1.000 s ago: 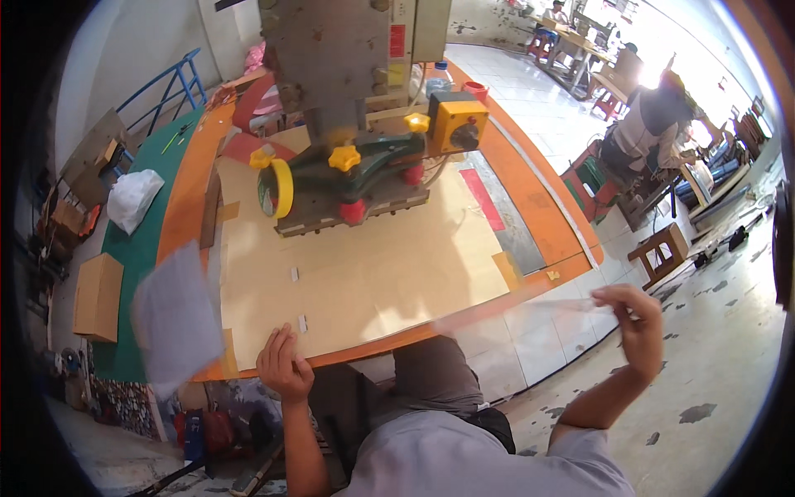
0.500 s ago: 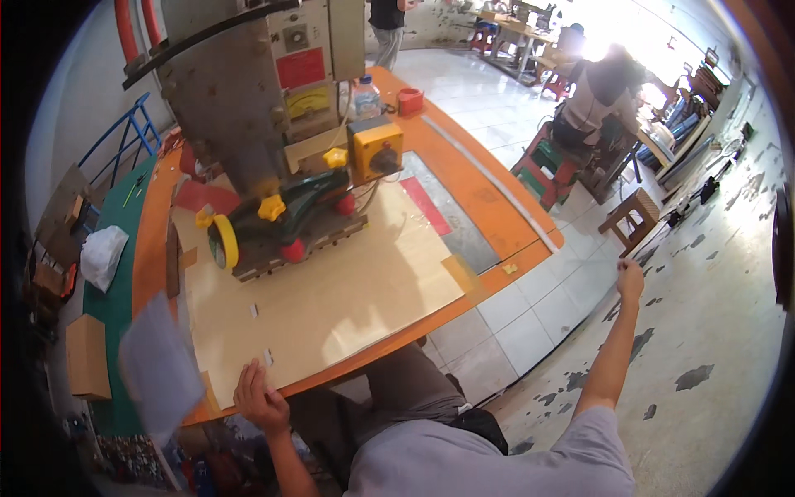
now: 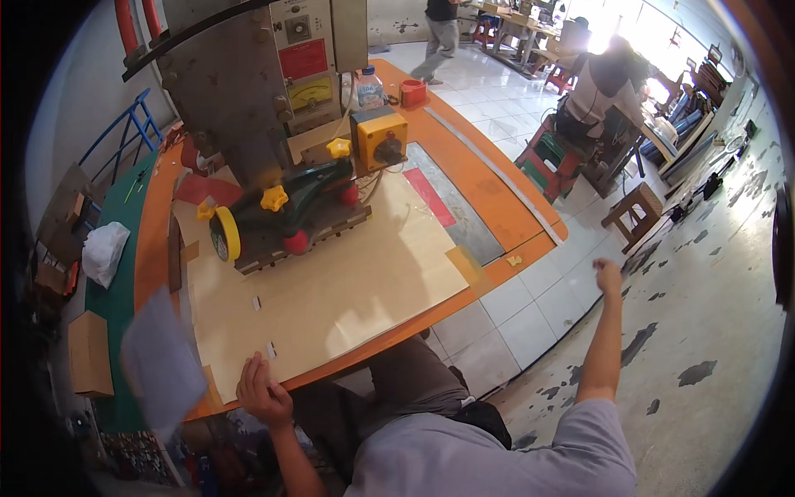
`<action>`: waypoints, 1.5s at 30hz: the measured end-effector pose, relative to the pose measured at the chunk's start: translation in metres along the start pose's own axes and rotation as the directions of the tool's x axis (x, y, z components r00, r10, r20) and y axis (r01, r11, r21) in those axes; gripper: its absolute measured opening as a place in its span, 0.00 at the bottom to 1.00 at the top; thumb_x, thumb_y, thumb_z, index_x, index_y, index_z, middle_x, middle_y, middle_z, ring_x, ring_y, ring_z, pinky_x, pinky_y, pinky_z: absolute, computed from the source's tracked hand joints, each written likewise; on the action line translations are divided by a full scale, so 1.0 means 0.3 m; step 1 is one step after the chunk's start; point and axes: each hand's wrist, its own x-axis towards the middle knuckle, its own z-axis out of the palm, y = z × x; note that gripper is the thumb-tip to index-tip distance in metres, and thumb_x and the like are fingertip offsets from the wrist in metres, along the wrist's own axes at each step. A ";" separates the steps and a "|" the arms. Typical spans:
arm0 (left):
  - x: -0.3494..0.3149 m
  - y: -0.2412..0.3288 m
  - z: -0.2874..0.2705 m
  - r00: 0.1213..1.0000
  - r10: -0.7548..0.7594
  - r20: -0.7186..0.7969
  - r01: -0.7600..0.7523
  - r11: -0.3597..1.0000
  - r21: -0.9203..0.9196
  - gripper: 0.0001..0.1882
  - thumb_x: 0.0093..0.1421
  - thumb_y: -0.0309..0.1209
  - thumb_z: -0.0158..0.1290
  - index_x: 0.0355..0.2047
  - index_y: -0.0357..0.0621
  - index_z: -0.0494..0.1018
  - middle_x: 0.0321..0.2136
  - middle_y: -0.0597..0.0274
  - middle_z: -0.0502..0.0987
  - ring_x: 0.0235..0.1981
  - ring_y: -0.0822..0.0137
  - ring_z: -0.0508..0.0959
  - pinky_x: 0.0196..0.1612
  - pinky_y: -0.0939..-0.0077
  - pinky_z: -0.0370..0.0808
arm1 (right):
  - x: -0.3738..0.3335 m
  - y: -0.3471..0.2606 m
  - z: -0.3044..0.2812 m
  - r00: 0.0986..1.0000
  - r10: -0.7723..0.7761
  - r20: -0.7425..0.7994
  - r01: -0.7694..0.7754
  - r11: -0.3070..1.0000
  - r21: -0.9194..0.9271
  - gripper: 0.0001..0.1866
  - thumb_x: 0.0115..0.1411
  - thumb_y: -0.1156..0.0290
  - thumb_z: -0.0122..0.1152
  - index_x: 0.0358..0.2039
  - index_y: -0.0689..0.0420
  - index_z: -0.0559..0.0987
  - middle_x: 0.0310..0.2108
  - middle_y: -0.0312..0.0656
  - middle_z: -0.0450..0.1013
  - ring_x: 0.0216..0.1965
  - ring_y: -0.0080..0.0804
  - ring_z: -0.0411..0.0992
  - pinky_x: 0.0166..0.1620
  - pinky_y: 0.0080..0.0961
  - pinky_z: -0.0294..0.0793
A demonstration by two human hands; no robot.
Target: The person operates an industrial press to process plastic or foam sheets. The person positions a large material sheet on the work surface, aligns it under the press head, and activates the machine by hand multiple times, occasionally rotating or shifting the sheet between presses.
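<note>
My left hand [image 3: 265,393] rests at the near edge of a cream board [image 3: 348,286], fingers stretched out over its near left corner. Just beyond the fingertips lies a small black-and-white tab [image 3: 271,350], and a second small tab [image 3: 257,303] sits farther up the board. Out to the right, above the floor beside the wall, my raised right hand [image 3: 609,276] has curled fingers; what they hold, if anything, I cannot make out. Over the board's far part stands a press machine [image 3: 215,108] with yellow knobs [image 3: 274,198] and a yellow tape roll [image 3: 225,234].
The board lies on an orange table [image 3: 472,211]. A blurred translucent sheet [image 3: 164,360], a cardboard box [image 3: 89,354] and a white bag [image 3: 105,253] are at left. A wooden stool [image 3: 633,215] and a seated person [image 3: 600,91] are at right; another person [image 3: 439,41] stands far back.
My right hand has moved a little left and down. My left hand stays by the board's near edge. The person far back has moved right. The view has shifted slightly.
</note>
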 end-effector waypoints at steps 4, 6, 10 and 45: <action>-0.012 -0.010 -0.003 1.000 0.006 0.005 -0.006 1.000 -0.008 0.18 0.72 0.37 0.42 0.48 0.42 0.79 0.56 0.57 0.83 0.59 0.50 0.81 0.59 0.53 0.72 | -0.251 0.077 0.241 0.970 0.082 0.231 -0.092 0.995 0.032 0.09 0.63 0.68 0.65 0.40 0.49 0.90 0.39 0.51 0.84 0.43 0.48 0.84 0.47 0.42 0.81; -0.016 -0.012 -0.017 1.000 0.007 0.013 -0.007 1.000 -0.005 0.18 0.72 0.37 0.42 0.48 0.42 0.79 0.56 0.56 0.83 0.59 0.50 0.81 0.60 0.53 0.72 | -0.372 0.073 0.330 0.953 0.096 0.288 -0.123 0.989 0.077 0.08 0.62 0.71 0.65 0.37 0.51 0.90 0.36 0.49 0.85 0.42 0.45 0.84 0.48 0.39 0.81; -0.005 -0.017 -0.014 0.999 0.011 0.039 -0.011 1.000 -0.006 0.19 0.72 0.37 0.42 0.49 0.41 0.79 0.56 0.55 0.83 0.59 0.49 0.80 0.61 0.53 0.71 | -0.508 0.125 0.479 0.910 0.185 0.372 -0.233 0.969 0.086 0.08 0.62 0.71 0.64 0.38 0.52 0.91 0.36 0.50 0.85 0.45 0.47 0.83 0.50 0.40 0.81; 0.068 -0.639 -0.487 0.828 -0.333 0.452 0.356 0.934 0.037 0.15 0.68 0.28 0.60 0.53 0.37 0.81 0.61 0.53 0.78 0.63 0.52 0.76 0.65 0.59 0.71 | -1.002 -0.432 0.765 0.403 -0.421 0.813 0.205 0.907 0.368 0.27 0.71 0.50 0.54 0.55 0.61 0.83 0.54 0.54 0.81 0.57 0.56 0.77 0.61 0.46 0.76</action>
